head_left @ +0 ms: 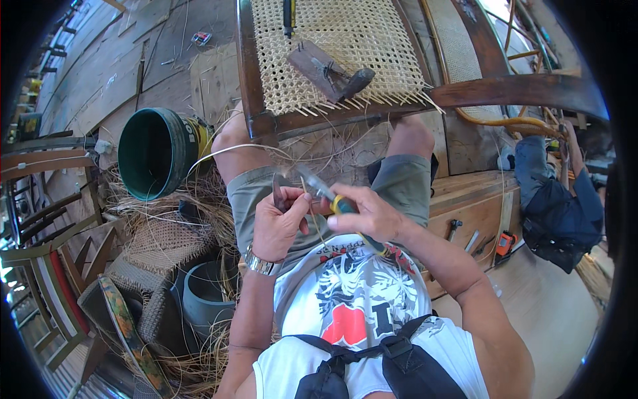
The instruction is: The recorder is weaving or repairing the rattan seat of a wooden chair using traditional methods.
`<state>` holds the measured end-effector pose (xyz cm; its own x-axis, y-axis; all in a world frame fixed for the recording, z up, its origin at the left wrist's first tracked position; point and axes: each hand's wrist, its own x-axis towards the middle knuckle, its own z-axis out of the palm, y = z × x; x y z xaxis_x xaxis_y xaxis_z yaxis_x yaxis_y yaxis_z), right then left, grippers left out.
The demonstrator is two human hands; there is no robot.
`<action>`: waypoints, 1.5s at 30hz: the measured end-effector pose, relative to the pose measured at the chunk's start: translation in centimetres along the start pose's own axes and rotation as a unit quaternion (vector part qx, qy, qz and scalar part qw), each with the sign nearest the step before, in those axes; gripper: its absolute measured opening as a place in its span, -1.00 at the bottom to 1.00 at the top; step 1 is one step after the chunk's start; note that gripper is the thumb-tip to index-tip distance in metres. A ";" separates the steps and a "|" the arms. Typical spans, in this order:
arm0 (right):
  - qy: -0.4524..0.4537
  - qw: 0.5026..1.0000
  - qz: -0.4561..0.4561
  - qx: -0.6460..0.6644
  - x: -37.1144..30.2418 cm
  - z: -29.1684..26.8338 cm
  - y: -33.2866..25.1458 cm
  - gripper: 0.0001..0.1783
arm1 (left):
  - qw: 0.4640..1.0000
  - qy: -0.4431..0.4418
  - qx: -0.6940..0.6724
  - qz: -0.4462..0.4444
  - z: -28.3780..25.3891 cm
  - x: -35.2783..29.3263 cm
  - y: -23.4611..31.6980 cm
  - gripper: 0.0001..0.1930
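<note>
1. Cane strip (317,223): held before me, between my left hand (284,223) and right hand (373,216); likely light, springy, prone to splitting; best pinched near its end.
2. Left: thumb and fingers pinch the strip, beside a dark piece (278,191) I cannot identify.
3. Right: fingers wrap yellow-and-black-handled pliers (342,205).
4. Seat (359,33): pale, open-holed cane weave; glossy brown wooden frame (247,73).

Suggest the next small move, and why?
Probably steady the strand and ease the yellow-black tool toward it: the left hand pinches the strand, and the right hand grips the tool, its metal end close by.
</note>
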<state>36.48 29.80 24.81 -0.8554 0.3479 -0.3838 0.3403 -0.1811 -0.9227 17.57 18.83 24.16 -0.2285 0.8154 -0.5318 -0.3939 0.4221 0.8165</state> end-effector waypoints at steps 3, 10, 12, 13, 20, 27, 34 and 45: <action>0.056 0.994 0.069 0.065 0.3 0.3 -1.3 -0.51 | 1.000 -0.014 -0.001 -0.006 -0.4 -0.3 0.0 -0.87; 0.215 0.936 -0.148 -0.236 8.9 1.9 -8.4 -0.38 | 0.990 0.102 -0.050 0.077 -2.9 -0.1 -1.5 -0.91; 0.266 0.909 -0.104 -0.303 12.9 2.1 -9.9 -0.25 | 0.984 0.146 -0.048 0.093 -4.3 -0.4 -1.4 -0.91; 0.296 0.900 -0.090 -0.307 14.8 2.4 -10.5 -0.16 | 0.980 0.168 -0.050 0.090 -5.2 -0.7 -1.3 -0.92; 0.451 0.759 -0.040 -0.468 21.9 1.5 -6.1 -0.03 | 0.965 0.228 -0.032 0.123 -7.8 -1.3 0.3 -0.89; 0.417 0.785 -0.292 -0.352 16.1 0.1 -7.6 -0.50 | 0.970 0.185 -0.118 0.103 -7.6 -0.6 1.1 -0.89; 0.070 0.996 -0.003 -0.061 5.1 2.1 -3.3 -0.80 | 0.972 0.180 -0.097 0.113 -7.0 1.0 2.2 -0.90; 0.117 0.987 0.094 0.060 -6.2 -7.4 0.2 -0.83 | 0.983 0.149 -0.055 0.094 -6.2 1.6 3.0 -0.90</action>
<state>44.77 34.37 26.71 -0.6632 0.4982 -0.5586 0.4232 -0.3660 -0.8288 10.47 18.98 24.38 -0.5497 0.7161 -0.4301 -0.4103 0.2170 0.8857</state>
